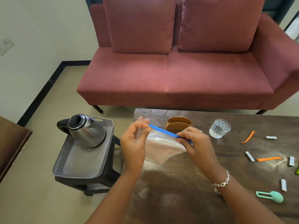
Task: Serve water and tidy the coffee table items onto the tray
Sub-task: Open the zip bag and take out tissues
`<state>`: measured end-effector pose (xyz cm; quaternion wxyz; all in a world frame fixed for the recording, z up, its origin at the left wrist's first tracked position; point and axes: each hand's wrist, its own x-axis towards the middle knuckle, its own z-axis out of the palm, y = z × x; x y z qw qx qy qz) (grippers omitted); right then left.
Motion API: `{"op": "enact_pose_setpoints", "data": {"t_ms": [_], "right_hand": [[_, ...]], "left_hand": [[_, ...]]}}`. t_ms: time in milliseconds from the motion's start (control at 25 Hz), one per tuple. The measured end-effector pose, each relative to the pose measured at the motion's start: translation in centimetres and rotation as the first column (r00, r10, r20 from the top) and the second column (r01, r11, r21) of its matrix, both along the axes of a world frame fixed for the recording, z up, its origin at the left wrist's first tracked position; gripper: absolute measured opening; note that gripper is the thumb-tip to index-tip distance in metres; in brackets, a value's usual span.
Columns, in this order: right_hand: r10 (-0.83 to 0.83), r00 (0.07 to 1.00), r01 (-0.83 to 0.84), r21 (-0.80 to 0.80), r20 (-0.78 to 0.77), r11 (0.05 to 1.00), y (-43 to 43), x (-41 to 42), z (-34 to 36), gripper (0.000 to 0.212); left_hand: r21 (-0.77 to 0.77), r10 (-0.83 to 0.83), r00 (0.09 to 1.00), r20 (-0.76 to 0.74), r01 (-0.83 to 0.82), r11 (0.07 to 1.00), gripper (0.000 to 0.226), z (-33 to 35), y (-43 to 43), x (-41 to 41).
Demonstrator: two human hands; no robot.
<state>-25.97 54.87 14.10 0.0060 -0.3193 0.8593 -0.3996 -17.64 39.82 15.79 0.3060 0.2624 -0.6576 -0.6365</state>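
A clear zip bag [161, 147] with a blue seal strip is held up over the left end of the dark coffee table [186, 191]. My left hand [134, 143] pinches the strip's left end, and my right hand [195, 143] grips its right end. A glass of water [219, 128] stands on the table behind my right hand. To the left, a steel kettle [86, 130] stands on a grey perforated tray [80, 162], which rests on a black stool. Several batteries [249, 156], two orange clips [268, 159] and a mint green clip [270, 196] lie scattered at the table's right.
A brown napkin holder [178, 125] stands at the table's far side, beside the bag. A maroon sofa [178, 70] faces the table across a strip of floor. A dark wooden piece of furniture [11, 146] juts in at the left edge.
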Motion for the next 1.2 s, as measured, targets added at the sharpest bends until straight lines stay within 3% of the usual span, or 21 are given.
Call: {"op": "enact_pose_setpoints", "data": {"t_ms": [80,120,240,320,560,760,920,1200], "right_hand": [[-0.096,0.995,0.096,0.004,0.003,0.995,-0.3,0.0,-0.2,0.008],[-0.123,0.992,0.123,0.009,0.001,0.992,-0.5,0.2,-0.3,0.007],[-0.129,0.992,0.128,0.028,0.000,0.991,-1.0,1.0,-0.5,0.007],[-0.110,0.994,0.110,0.022,0.004,0.994,-1.2,1.8,-0.7,0.007],[-0.001,0.995,-0.001,0.016,0.099,1.000,-0.8,2.9,-0.6,0.021],[-0.012,0.953,0.050,-0.120,0.303,0.992,-0.7,2.4,-0.2,0.015],[0.002,0.920,0.053,-0.128,0.392,0.990,-0.6,2.0,0.0,0.014],[0.001,0.921,0.030,-0.074,0.390,0.997,-0.4,2.0,0.3,0.011]], "left_hand": [[0.078,0.194,0.978,0.070,-0.200,0.977,0.017,-0.8,1.4,-0.1],[0.179,0.203,0.974,0.104,-0.219,0.959,0.015,-1.1,2.3,0.0],[0.518,0.025,0.989,0.146,-0.098,0.850,0.008,-1.6,4.8,-0.1],[0.607,-0.029,0.985,0.171,-0.082,0.790,0.007,-1.5,5.3,-0.3],[0.658,0.019,0.984,0.175,-0.132,0.741,0.007,-1.3,5.0,-0.6],[0.707,0.008,0.988,0.157,-0.118,0.697,0.007,-1.5,5.2,-0.5],[0.718,-0.002,0.987,0.158,-0.114,0.687,0.009,-1.6,5.1,-0.5],[0.649,0.011,0.978,0.207,-0.146,0.747,0.012,-1.4,5.7,-0.4]]}}
